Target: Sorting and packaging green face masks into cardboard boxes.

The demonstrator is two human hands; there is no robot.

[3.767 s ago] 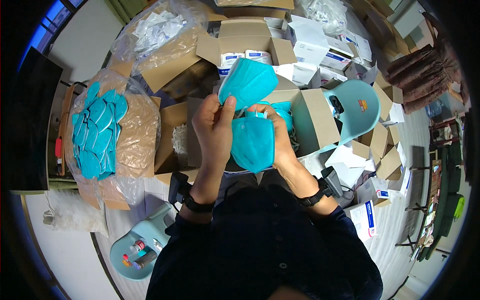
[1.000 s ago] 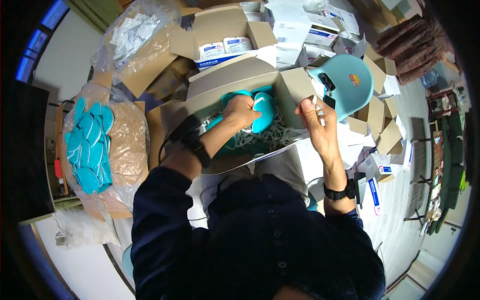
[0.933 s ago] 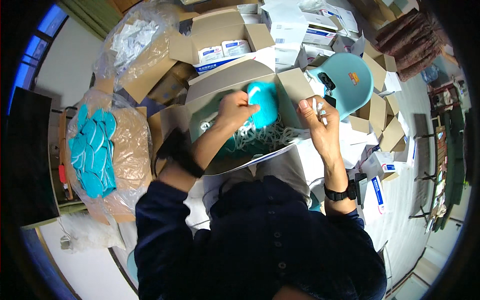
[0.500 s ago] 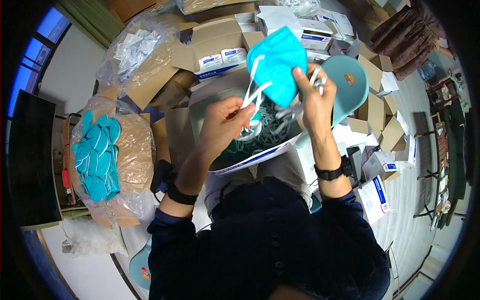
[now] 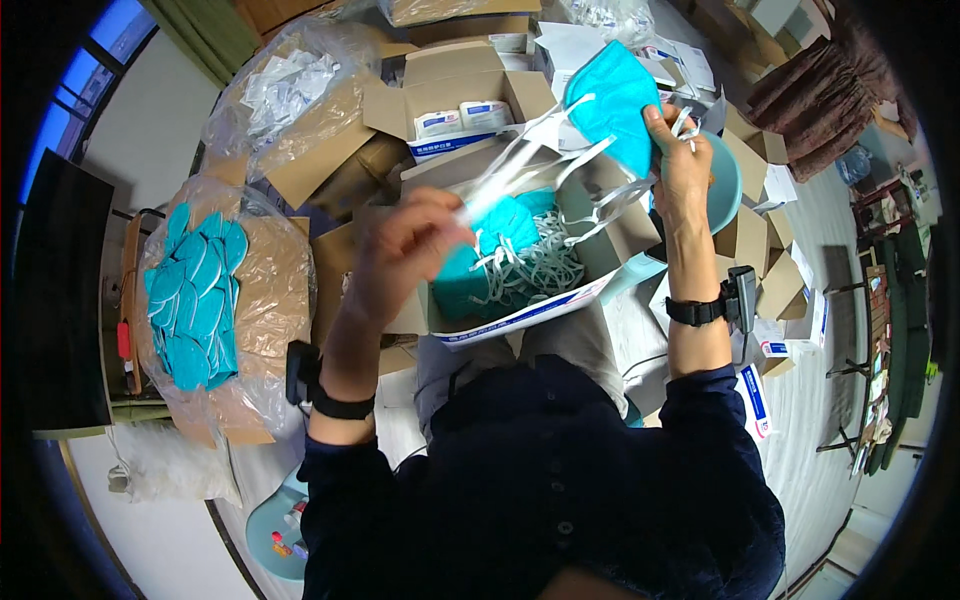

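A turquoise face mask (image 5: 615, 105) is raised above an open white carton (image 5: 520, 325), its edge pinched between the thumb and fingers of my right hand (image 5: 685, 165). White loops also hang over those fingers. My left hand (image 5: 415, 240), blurred by motion, is closed on the mask's white elastic strap (image 5: 520, 160), which is pulled taut to the left. More turquoise masks (image 5: 510, 225) lie in the carton below, with a tangle of white straps (image 5: 535, 270) on top. The carton rests at my lap, under both hands.
At the left, a heap of turquoise mask pieces (image 5: 195, 300) lies on a plastic-lined box (image 5: 280, 290). Ahead stands an open carton (image 5: 455, 75) with small white packs. A blue-green stool (image 5: 725, 185) and several cartons are on the right.
The mask and my right hand have moved right and slightly up. My left hand has swung left and down, stretching the strap. More of the carton's contents now shows.
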